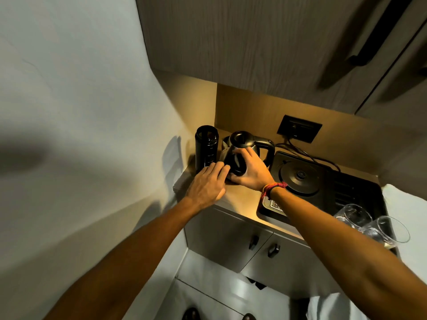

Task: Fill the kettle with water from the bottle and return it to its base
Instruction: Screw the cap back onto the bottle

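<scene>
While both hands are down at the counter's left corner, read the scene outward from your fingers:

Right fingers: your right hand point(248, 170) is wrapped over the front of the kettle point(240, 153), fingers spread and curled on its dark body, thumb low near its foot.

Left fingers: your left hand point(208, 183) lies flat and loosely extended, fingertips at the foot of the bottle point(206, 150) and against the kettle's lower edge; whether they grip anything you cannot tell from here.

Kettle: standing on the counter point(240, 199), not on its base, lid open so the mouth shows, handle pointing right.

Bottle: upright, just beside the kettle on its left, tight to the wall; its top looks open, though the dark makes that uncertain.

Base: the round base point(300, 177) sits in the black tray point(360, 192) to the right, with its cord running to the wall socket point(299, 128).

Glasses: two glasses point(369, 224) lie at the tray's near right end.

Risk: bottle and kettle are crowded together, so a careless lift could knock the bottle over; if it is open, water would spill toward the tray and cord.

Risk: pouring with the kettle pressed into this corner could miss the mouth.
</scene>
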The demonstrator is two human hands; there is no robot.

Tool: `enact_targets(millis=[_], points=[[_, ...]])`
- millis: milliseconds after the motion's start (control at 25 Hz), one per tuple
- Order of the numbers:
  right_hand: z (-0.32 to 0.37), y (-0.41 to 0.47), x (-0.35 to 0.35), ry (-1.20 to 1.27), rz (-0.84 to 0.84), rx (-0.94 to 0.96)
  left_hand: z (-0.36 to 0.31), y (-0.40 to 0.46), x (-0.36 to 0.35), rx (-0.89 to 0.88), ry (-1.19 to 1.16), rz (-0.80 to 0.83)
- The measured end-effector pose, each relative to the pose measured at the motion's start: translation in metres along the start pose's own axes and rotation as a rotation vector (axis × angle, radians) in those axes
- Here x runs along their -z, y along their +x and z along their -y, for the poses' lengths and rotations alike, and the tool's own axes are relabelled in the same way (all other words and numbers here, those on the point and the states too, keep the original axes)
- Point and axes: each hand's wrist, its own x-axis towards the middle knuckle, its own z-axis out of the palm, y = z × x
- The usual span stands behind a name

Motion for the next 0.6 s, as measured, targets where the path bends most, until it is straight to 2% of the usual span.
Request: enact_targets(millis=[120, 240, 400, 520, 600], points=[[0.011, 0.017, 0.029, 0.097, -0.128, -0.014, -0.001, 0.037, 0.023, -0.036, -0.031, -0.042], [0.024, 0.031, 0.055, 0.161, -0.210, -0.006, -0.002, 0.069, 0.050, 0.018, -0.040, -0.074], [0.047, 0.049, 0.077, 0.175, -0.211, 0.096, 0.006, 0.103, 0.084, 0.123, -0.033, -0.035], [0.071, 0.065, 0.082, 0.197, -0.252, 0.104, 0.019, 0.115, 0.100, 0.225, -0.049, -0.035], [0.080, 0.073, 0.079, 0.189, -0.198, 0.119, 0.030, 0.111, 0.102, 0.241, -0.030, -0.048]])
